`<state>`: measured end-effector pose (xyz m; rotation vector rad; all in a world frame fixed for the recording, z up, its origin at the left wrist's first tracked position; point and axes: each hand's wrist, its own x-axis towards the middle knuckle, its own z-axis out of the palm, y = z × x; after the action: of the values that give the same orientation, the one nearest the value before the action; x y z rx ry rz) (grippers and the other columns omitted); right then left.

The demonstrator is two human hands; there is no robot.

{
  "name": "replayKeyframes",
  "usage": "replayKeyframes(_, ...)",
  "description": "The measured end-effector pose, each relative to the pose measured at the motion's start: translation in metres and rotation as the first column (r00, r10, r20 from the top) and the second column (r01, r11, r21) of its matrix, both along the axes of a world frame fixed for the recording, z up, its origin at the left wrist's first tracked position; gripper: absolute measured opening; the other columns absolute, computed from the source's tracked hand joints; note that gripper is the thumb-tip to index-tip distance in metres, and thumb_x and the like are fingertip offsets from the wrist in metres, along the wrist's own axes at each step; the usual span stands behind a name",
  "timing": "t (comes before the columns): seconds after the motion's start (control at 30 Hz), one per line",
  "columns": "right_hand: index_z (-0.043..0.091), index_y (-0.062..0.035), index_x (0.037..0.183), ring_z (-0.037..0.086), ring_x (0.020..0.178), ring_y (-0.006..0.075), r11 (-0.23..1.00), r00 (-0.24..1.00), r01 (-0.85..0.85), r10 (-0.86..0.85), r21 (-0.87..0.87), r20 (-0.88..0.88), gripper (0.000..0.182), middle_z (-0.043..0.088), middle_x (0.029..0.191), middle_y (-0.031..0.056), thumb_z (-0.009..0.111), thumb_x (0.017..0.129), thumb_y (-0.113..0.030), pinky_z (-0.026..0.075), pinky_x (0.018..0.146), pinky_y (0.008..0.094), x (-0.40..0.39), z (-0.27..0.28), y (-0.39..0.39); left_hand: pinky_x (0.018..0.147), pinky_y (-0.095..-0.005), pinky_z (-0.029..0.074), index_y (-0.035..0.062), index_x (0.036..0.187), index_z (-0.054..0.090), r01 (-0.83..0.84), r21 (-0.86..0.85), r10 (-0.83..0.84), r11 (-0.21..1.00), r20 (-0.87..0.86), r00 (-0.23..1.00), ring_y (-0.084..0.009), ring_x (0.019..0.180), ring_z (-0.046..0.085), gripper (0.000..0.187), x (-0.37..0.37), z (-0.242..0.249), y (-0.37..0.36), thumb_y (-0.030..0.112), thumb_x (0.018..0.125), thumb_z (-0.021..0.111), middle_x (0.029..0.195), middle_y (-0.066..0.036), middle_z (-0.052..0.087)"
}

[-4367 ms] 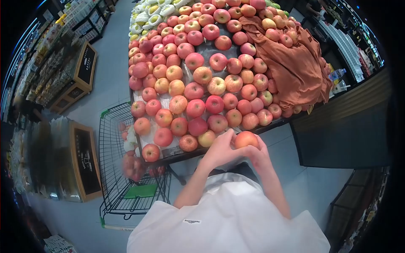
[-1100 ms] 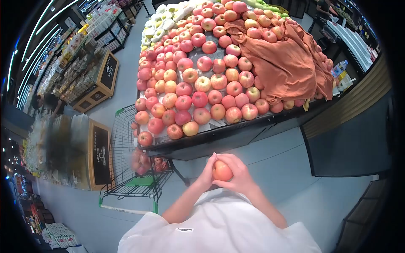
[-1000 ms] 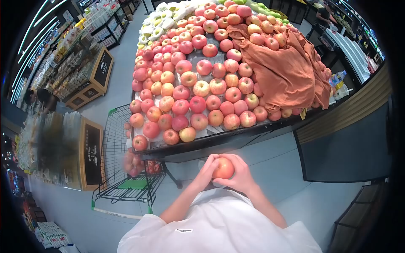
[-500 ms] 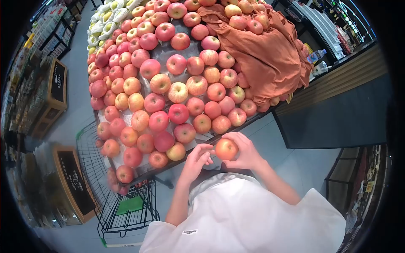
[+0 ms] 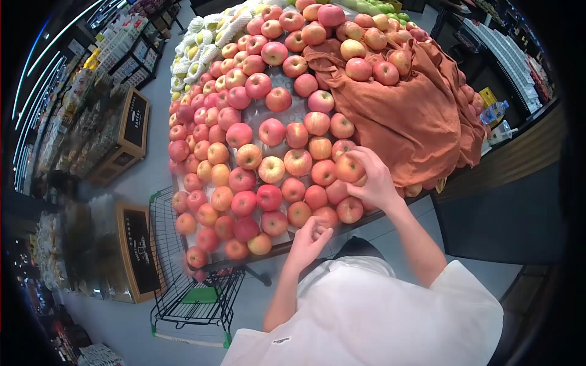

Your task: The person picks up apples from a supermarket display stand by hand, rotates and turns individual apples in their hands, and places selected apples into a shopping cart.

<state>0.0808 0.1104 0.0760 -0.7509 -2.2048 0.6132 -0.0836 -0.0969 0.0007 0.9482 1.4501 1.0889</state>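
My right hand (image 5: 375,183) is closed around a red-yellow apple (image 5: 349,168), thumb below and fingers above, over the right part of the apple display. The held apple is beside the orange-brown cloth (image 5: 397,116) and above other apples in the front rows. My left hand (image 5: 311,239) is loosely curled near the display's front edge, close to a front-row apple (image 5: 299,214). Nothing shows between its fingers. Many red and yellow apples (image 5: 268,197) lie in rows on the sloping display, with a gap showing the liner (image 5: 278,122) between some of them.
A wire shopping cart (image 5: 168,244) with a green panel stands at the display's left front corner. Foam-netted fruit (image 5: 201,46) lies at the far left. Wooden stands with a black sign (image 5: 139,244) line the left aisle. A plastic bottle (image 5: 494,113) is at the right.
My right hand has carried the apple from in front of my body up and right over the display. My left hand has separated from it. The view has shifted.
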Motion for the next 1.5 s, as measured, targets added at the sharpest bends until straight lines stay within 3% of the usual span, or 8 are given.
replayKeyframes(0.33, 0.062, -0.006, 0.131, 0.061, 0.124, 0.0399, 0.988, 0.999, 0.002, 0.004, -0.157, 0.034, 0.062, 0.061, 0.135, 0.0154, 0.082, 0.073, -0.01, 0.054, 0.104, 0.0481, -0.015, -0.036, 0.072, 0.077, -0.0254, 0.054, 0.0009, 0.132, 0.061, -0.376, -0.164, 0.407, 0.912, 0.257, 0.876, -0.0094, 0.084, 0.065, 0.028, 0.048, 0.001, -0.034, 0.016, 0.109, 0.061, 0.098, -0.006, 0.072)
replayKeyframes(0.6, 0.059, -0.004, 0.134, 0.058, 0.131, 0.0416, 0.999, 0.987, -0.019, 0.014, 0.029, 0.16, 0.061, 0.06, 0.139, 0.019, 0.08, 0.078, -0.004, 0.051, 0.108, 0.0488, -0.008, -0.031, 0.078, 0.08, -0.0258, 0.054, 0.0011, 0.128, 0.063, -0.556, -0.177, 0.58, 0.812, 0.351, 0.735, -0.0107, 0.084, 0.065, 0.024, 0.068, 0.002, -0.019, 0.015, 0.111, 0.055, 0.1, -0.007, 0.071)
replayKeyframes(0.77, 0.058, -0.008, 0.138, 0.06, 0.13, 0.0421, 0.986, 0.963, -0.065, 0.102, -0.151, 0.25, 0.069, 0.059, 0.143, 0.0183, 0.083, 0.074, -0.002, 0.054, 0.105, 0.0481, -0.009, -0.016, 0.084, 0.085, -0.0262, 0.055, 0.002, 0.121, 0.064, -0.551, -0.024, 0.545, 0.834, 0.192, 0.816, -0.0102, 0.09, 0.068, 0.016, 0.042, 0.02, -0.005, 0.01, 0.108, 0.061, 0.101, -0.004, 0.071)
replayKeyframes(0.97, 0.064, -0.0039, 0.13, 0.059, 0.134, 0.0365, 0.994, 0.986, -0.077, 0.065, -0.077, -0.15, 0.052, 0.056, 0.147, 0.0179, 0.08, 0.081, 0.001, 0.048, 0.114, 0.0454, -0.009, 0.033, 0.036, 0.083, -0.0312, 0.057, 0.0016, 0.109, 0.067, -0.617, 0.198, 0.648, 0.761, -0.237, 0.723, -0.018, 0.09, 0.073, 0.008, -0.052, 0.028, -0.02, 0.005, 0.104, 0.061, 0.096, -0.009, 0.074)
replayKeyframes(1.03, 0.066, -0.0025, 0.119, 0.065, 0.12, 0.0281, 0.995, 0.978, 0.04, -0.057, -0.086, -0.199, 0.035, 0.062, 0.135, 0.0151, 0.073, 0.086, 0.006, 0.053, 0.104, 0.038, -0.007, 0.027, 0.017, 0.091, -0.0404, 0.056, 0.0004, 0.11, 0.067, -0.53, 0.29, 0.596, 0.797, -0.519, 0.613, -0.0316, 0.102, 0.072, 0.014, -0.097, 0.028, -0.028, 0.0, 0.097, 0.06, 0.105, -0.016, 0.073)
replayKeyframes(1.1, 0.066, -0.0021, 0.116, 0.065, 0.116, 0.021, 0.927, 0.916, -0.103, -0.053, -0.361, -0.397, 0.029, 0.064, 0.127, 0.0126, 0.069, 0.089, 0.009, 0.054, 0.098, 0.0314, -0.01, 0.005, -0.008, 0.101, -0.0483, 0.051, 0.0011, 0.114, 0.066, -0.396, 0.365, 0.477, 0.842, -0.847, 0.234, -0.0405, 0.117, 0.064, 0.025, -0.148, 0.019, -0.033, -0.002, 0.09, 0.062, 0.116, -0.02, 0.068)
replayKeyframes(1.23, 0.068, -0.0014, 0.099, 0.069, 0.098, 0.0225, 0.97, 0.968, -0.169, 0.13, -0.174, -0.216, 0.017, 0.071, 0.111, 0.0117, 0.068, 0.087, 0.011, 0.054, 0.086, 0.0322, -0.009, -0.004, -0.056, 0.108, -0.0498, 0.048, 0.0072, 0.132, 0.06, -0.282, 0.39, 0.466, 0.876, -0.837, 0.289, -0.0394, 0.125, 0.06, 0.05, -0.222, -0.005, -0.03, 0.006, 0.084, 0.074, 0.131, -0.018, 0.064)
replayKeyframes(1.5, 0.07, -0.0003, 0.098, 0.07, 0.088, 0.0207, 0.95, 0.988, -0.07, 0.025, -0.303, -0.151, 0.018, 0.074, 0.1, 0.0114, 0.067, 0.087, 0.014, 0.054, 0.075, 0.029, -0.014, -0.018, -0.114, 0.109, -0.049, 0.05, 0.0134, 0.147, 0.053, -0.284, 0.165, 0.291, 0.944, -0.82, 0.493, -0.0363, 0.129, 0.061, 0.078, -0.258, -0.014, -0.028, 0.02, 0.078, 0.089, 0.14, -0.014, 0.063)
